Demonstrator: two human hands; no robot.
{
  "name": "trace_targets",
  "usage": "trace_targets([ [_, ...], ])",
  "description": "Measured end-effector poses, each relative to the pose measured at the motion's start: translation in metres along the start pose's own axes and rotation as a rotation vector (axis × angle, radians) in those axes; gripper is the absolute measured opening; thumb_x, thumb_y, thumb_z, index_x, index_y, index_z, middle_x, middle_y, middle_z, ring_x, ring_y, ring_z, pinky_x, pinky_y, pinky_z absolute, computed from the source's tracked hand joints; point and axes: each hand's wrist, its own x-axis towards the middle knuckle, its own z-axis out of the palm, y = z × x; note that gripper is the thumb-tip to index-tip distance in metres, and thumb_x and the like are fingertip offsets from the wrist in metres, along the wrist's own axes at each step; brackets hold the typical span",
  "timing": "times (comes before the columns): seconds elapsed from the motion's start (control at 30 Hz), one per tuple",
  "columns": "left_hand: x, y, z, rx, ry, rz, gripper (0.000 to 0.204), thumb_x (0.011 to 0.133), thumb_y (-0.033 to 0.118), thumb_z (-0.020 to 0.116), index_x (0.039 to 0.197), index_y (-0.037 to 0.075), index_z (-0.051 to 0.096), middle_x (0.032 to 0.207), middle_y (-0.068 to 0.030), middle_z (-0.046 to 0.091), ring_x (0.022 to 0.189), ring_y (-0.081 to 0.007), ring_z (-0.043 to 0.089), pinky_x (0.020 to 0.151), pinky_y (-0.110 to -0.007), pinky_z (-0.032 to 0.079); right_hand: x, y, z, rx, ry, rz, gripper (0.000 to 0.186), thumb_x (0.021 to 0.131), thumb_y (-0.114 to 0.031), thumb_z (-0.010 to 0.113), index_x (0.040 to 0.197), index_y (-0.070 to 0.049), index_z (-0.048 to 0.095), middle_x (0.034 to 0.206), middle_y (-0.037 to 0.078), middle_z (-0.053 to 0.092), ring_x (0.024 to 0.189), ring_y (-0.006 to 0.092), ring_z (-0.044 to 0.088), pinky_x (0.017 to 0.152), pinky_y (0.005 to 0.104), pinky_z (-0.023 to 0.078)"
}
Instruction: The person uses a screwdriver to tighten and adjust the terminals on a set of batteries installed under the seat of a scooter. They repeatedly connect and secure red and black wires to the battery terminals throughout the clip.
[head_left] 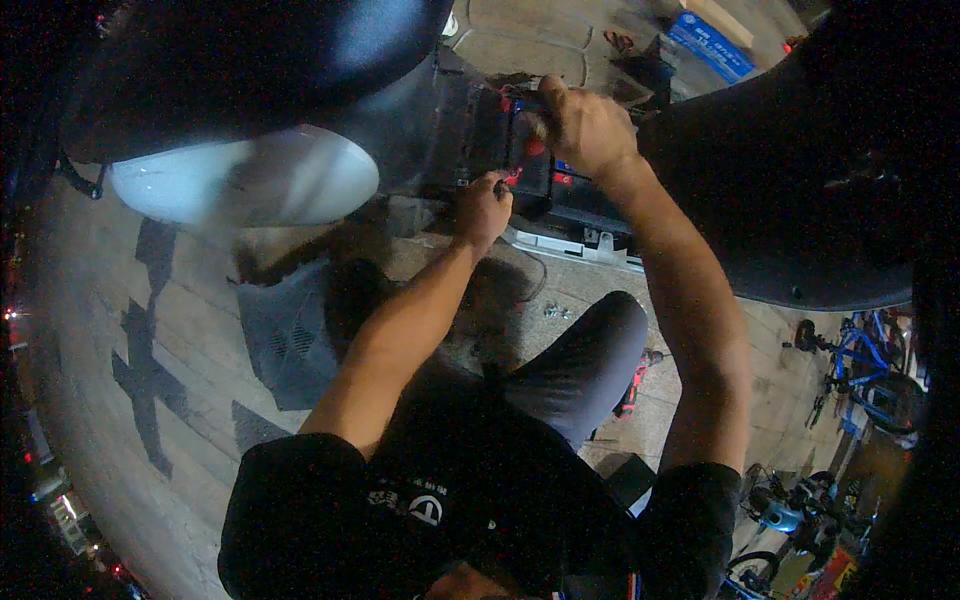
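I lean over the open footwell of an electric scooter (800, 200), where black batteries (500, 130) with red terminal caps and wires sit in the floor compartment. My left hand (483, 208) pinches something small at the near edge of a battery, next to a red cap; what it holds is too small to tell. My right hand (585, 125) is closed around a dark tool or connector on top of the batteries, by the red wires. The fingertips of both hands are partly hidden.
The scooter's white front panel (240, 180) is at left, its dark seat body at right. A black floor mat (290, 340) lies on the paved ground. A red-and-black power tool (632, 385) lies by my knee. Small screws (555, 312) lie nearby. Bicycles (870, 370) stand at right.
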Motion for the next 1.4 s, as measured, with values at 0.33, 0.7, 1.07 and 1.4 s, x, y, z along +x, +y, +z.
trace_targets([
  [0.33,0.011,0.025,-0.014,-0.005,-0.118,-0.155,0.024,0.076,0.018,0.07,0.099,0.011,0.07,0.094,-0.0175,0.071,0.091,-0.0377,0.067,0.081,-0.044,0.053,0.003,0.003,0.007,-0.033,0.065,-0.035,0.03,0.081,-0.007,0.065,0.105,-0.004,0.047,0.091,0.02,0.069,0.094,0.0398,0.065,0.075,0.0433,0.051],
  [0.7,0.005,-0.024,0.022,-0.046,-0.049,-0.21,0.026,0.075,0.018,0.07,0.099,0.008,0.069,0.098,-0.0179,0.069,0.093,-0.0359,0.066,0.083,-0.043,0.052,0.009,0.01,0.005,0.001,0.003,-0.225,0.051,0.072,-0.02,0.073,0.111,-0.008,0.044,0.104,0.024,0.062,0.103,0.0425,0.061,0.083,0.0491,0.052],
  [1.07,0.008,0.03,0.002,0.063,-0.072,-0.25,0.019,0.077,0.018,0.071,0.093,0.007,0.071,0.096,-0.0159,0.07,0.091,-0.0349,0.066,0.081,-0.042,0.052,0.002,-0.001,0.005,-0.139,0.039,-0.031,0.045,0.083,-0.038,0.066,0.117,-0.012,0.053,0.092,0.02,0.067,0.09,0.0402,0.066,0.079,0.0485,0.054],
  [1.4,0.015,0.034,0.007,0.111,-0.039,-0.222,0.015,0.077,0.016,0.071,0.09,0.008,0.072,0.092,-0.017,0.071,0.088,-0.0351,0.068,0.078,-0.041,0.054,-0.001,0.02,0.011,0.081,0.164,-0.235,0.035,0.087,-0.028,0.064,0.112,-0.008,0.051,0.089,0.021,0.068,0.086,0.0425,0.065,0.073,0.0493,0.052],
])
